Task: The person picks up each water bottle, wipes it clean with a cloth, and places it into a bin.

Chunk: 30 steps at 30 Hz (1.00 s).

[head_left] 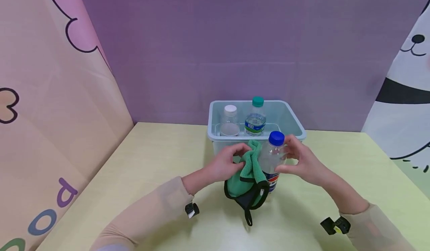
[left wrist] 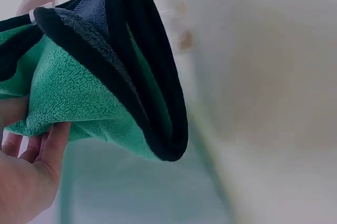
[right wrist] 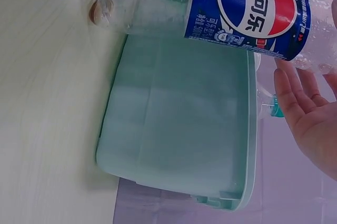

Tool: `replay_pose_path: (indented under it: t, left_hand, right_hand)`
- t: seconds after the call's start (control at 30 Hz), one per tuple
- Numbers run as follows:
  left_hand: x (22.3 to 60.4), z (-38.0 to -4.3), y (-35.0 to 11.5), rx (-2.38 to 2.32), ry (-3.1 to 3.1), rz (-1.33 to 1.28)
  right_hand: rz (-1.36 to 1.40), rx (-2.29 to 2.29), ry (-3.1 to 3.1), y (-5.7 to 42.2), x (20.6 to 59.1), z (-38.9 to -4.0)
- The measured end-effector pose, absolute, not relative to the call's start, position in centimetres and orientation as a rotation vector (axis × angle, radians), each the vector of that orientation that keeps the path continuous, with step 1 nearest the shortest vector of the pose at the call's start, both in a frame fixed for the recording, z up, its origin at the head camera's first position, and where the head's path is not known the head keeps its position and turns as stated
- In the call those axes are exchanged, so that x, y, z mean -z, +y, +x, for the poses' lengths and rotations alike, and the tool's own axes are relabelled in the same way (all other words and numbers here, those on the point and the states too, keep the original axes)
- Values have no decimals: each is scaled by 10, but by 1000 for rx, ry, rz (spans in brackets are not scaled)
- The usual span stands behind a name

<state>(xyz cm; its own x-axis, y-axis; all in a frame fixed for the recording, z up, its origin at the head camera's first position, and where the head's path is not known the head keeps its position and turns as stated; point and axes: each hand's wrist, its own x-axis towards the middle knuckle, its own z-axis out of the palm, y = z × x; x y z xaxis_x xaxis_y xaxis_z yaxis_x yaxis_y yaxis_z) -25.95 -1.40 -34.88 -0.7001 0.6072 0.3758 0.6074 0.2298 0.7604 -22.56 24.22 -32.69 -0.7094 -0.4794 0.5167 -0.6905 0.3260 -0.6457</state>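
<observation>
My left hand pinches a green cloth with dark edging, which hangs in folds above the table and has a small loop at its lower end. To its right, my right hand holds a clear plastic Pepsi bottle with a blue cap, thumb and fingers on its upper part. The cloth overlaps the bottle's left side in the head view. In the right wrist view the blue label shows, and the fingers lie against the bottle's upper end.
Behind the hands stands a light blue plastic bin. Inside it are a clear bottle with a white cap and another with a green cap. A purple backdrop rises behind the pale table.
</observation>
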Motion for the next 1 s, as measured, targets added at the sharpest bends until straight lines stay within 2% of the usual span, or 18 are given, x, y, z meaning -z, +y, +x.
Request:
replay_pose_path:
  t: [0.2,0.43,1.0]
  left_hand:
    - [375,-261,-15,1419,-2552,-1311]
    - [382,-262,-12,1462,-2556,-1299]
    - [323,-254,-6,1887,-2095,-1159]
  right_hand:
    - [1054,-1312,-2375,241,327,-226]
    - [1035,-1303,-2392,241,325,-224]
    - [1079,-1350,-2324,242,327,-226]
